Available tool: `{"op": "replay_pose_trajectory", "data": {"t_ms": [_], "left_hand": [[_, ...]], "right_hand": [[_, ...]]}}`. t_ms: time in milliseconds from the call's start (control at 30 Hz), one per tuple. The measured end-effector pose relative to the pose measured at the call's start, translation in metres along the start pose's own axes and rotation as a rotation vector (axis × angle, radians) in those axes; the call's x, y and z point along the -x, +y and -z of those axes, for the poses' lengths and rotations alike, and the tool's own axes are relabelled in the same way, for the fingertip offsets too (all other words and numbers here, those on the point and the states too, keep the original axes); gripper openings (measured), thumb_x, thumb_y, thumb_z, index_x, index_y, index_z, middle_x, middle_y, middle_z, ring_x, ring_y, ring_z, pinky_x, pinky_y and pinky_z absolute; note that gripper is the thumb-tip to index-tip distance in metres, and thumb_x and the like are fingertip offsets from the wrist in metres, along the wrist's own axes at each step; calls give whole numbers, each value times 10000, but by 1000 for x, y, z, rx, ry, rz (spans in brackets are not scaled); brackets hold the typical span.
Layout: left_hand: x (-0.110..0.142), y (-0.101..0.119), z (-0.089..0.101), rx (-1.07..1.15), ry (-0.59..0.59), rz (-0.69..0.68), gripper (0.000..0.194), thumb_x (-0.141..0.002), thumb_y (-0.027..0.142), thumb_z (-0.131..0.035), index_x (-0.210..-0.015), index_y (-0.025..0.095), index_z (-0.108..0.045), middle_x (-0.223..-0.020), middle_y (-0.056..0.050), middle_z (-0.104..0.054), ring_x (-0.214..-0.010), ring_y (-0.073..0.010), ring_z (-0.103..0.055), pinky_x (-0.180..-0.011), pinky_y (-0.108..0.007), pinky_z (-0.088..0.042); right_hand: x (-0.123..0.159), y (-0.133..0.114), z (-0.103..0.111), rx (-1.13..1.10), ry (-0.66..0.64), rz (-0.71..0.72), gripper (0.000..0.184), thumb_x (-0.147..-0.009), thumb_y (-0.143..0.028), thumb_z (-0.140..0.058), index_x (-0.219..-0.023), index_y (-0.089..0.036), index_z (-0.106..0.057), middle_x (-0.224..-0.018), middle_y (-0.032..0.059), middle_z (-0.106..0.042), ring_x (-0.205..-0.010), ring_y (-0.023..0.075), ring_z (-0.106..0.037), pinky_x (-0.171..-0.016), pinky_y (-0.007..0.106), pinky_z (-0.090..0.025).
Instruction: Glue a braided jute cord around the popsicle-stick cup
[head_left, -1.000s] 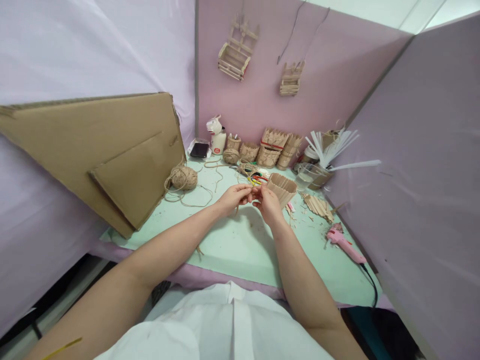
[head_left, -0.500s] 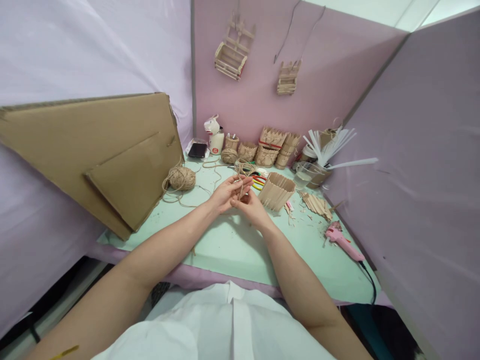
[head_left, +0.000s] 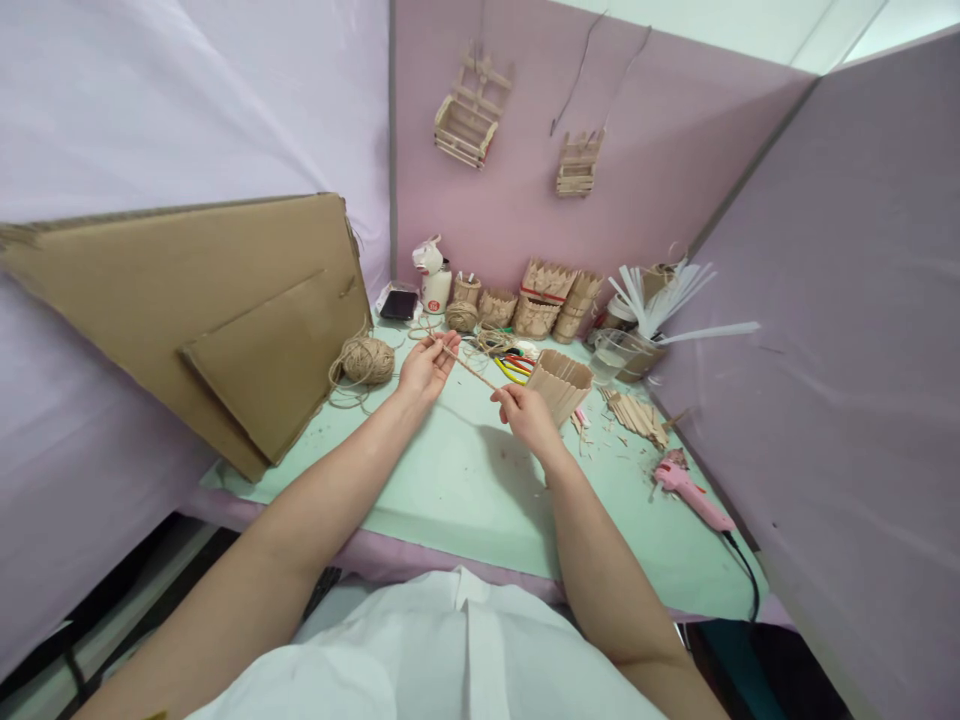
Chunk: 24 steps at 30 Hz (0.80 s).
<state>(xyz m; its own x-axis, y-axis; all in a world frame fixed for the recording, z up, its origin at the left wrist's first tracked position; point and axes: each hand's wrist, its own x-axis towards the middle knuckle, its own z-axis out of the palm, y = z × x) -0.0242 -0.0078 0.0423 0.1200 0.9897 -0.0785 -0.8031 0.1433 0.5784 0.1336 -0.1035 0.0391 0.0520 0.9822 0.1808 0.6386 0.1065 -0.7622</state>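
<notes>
A length of brown twine (head_left: pixel 474 371) is stretched between my two hands above the green table. My left hand (head_left: pixel 430 366) is palm up and has the twine's far part at its fingers. At the near end, my right hand (head_left: pixel 525 410) pinches the twine between thumb and fingers. Right behind the right hand stands a basket of wooden sticks (head_left: pixel 561 385). A ball of twine (head_left: pixel 367 360) lies left of my left hand, with loose loops around it. Pliers with red and yellow handles (head_left: pixel 514 366) lie beyond the twine.
A pink glue gun (head_left: pixel 694 492) lies at the right edge, its cord hanging down. Loose sticks (head_left: pixel 634 415) and scraps are near it. A cardboard panel (head_left: pixel 262 330) leans on the left. Small stick baskets (head_left: pixel 535 317), a phone (head_left: pixel 398 304) and a clear cup (head_left: pixel 611 355) stand farther back.
My hands have moved apart, the left to the left and the right slightly to the right, drawing the twine out straight between them.
</notes>
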Motion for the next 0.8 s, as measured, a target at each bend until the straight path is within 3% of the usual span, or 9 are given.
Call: {"op": "replay_pose_trajectory", "data": {"t_ms": [133,233,467,600,800], "left_hand": [[-1,-1,1,-9,19,-9,175,-887,24,-432,-820,138,-547,-846,-45,-700,-845,-93,-677,-931,-263,-475],[0,-1,0,-26,12,-6,174,-884,22,-435,-815,139,-545,-852,-46,-701,-836,-94,-676,-931,-263,-477],[14,-1,-18,-92,-77,94,144,-871,35,-474,-796,142,-536,-928,-61,-707,-848,-97,-676,-862,-239,-506],[17,4,-32,-140,-127,127,151,-870,35,-480,-772,137,-533,-930,-79,-712,-860,-113,-681,-812,-233,-525],[-10,6,-43,-212,-110,149,144,-856,27,-503,-770,137,-539,-881,-59,-703,-740,-88,-668,-652,-180,-522]], "right_hand": [[15,-14,13,170,-100,-10,251,-888,-257,-350,-935,-170,-581,-649,9,-629,-660,146,-545,-635,246,-350],[30,-22,27,253,-65,-45,236,-894,-236,-326,-1050,-182,-495,-695,10,-630,-629,146,-528,-589,245,-329],[52,-14,94,489,137,-8,169,-865,-255,-394,-845,-192,-549,-695,29,-618,-601,145,-510,-561,248,-290],[54,-6,133,461,250,19,182,-827,-287,-457,-778,-193,-605,-707,41,-659,-592,148,-532,-563,249,-326],[48,17,169,412,267,-42,221,-823,-317,-479,-749,-192,-646,-635,17,-648,-514,121,-505,-543,242,-335]]}}
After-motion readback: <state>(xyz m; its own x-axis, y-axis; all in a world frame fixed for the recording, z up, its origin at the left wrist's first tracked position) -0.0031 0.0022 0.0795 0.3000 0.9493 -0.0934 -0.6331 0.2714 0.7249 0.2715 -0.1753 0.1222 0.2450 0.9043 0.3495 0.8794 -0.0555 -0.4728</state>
